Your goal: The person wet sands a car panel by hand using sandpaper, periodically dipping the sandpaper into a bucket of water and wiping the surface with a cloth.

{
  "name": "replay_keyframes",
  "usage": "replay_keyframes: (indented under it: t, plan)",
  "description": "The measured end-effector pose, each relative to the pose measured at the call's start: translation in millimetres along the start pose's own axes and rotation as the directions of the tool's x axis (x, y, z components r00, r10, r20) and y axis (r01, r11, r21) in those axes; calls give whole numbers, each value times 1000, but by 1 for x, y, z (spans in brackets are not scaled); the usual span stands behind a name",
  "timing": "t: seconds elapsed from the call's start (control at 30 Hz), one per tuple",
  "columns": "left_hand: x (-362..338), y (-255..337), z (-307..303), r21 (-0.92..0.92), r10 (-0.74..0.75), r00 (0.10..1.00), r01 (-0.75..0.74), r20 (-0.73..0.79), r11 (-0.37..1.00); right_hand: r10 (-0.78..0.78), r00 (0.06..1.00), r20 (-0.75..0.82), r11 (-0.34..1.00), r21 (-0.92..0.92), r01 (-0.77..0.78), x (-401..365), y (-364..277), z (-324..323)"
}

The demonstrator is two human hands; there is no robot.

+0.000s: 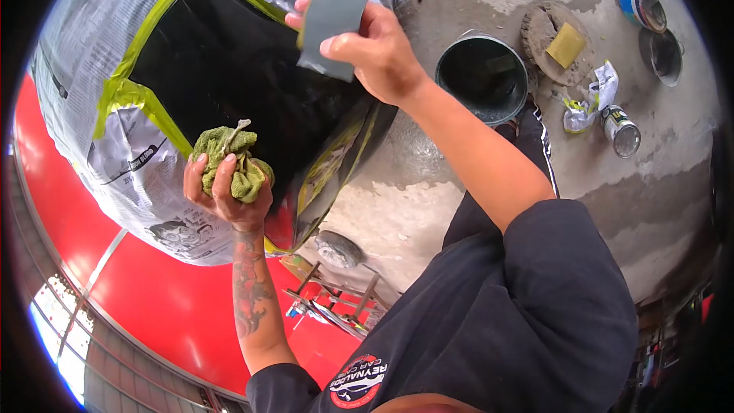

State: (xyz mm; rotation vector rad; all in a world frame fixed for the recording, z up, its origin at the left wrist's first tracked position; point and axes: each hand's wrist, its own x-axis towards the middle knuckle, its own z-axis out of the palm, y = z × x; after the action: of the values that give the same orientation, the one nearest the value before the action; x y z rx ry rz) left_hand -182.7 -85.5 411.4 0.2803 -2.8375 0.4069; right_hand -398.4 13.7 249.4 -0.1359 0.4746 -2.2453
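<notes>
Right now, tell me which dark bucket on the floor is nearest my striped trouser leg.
The larger bucket, right by your trouser leg and beside the round slab bearing the yellow pad; the smaller bucket is farther off, near the blue container.

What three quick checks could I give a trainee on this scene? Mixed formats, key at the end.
1. True or false: the right hand holds a gray sandpaper sheet.
2. What does the left hand grip? A) a paintbrush; B) a green cloth; C) a spray gun.
3. Fill in the missing word: around the black panel, newspaper is edged with yellow-green ____.

Key: 1 true; 2 B; 3 tape.
</notes>
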Motion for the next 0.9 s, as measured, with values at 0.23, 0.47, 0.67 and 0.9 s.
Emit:
replay_keyframes:
  t: [0.23,0.47,0.67,0.9]
  plan:
    - [-4,-2,1,36,-18,1000,17,20,999,-105,992,68,959,-259,119,30,-7,1]
    - [0,0,0,4,5,1000,-5,6,1000,-285,948,141,433,-864,258,-15,56,-15]
    - [1,0,0,3,2,1000,-3,16,1000,-263,959,106,376,-904,203,-31,88,-7]
    - [0,2,-2,7,-6,1000,6,21,1000,-398,897,190,282,-905,317,9,93,9]
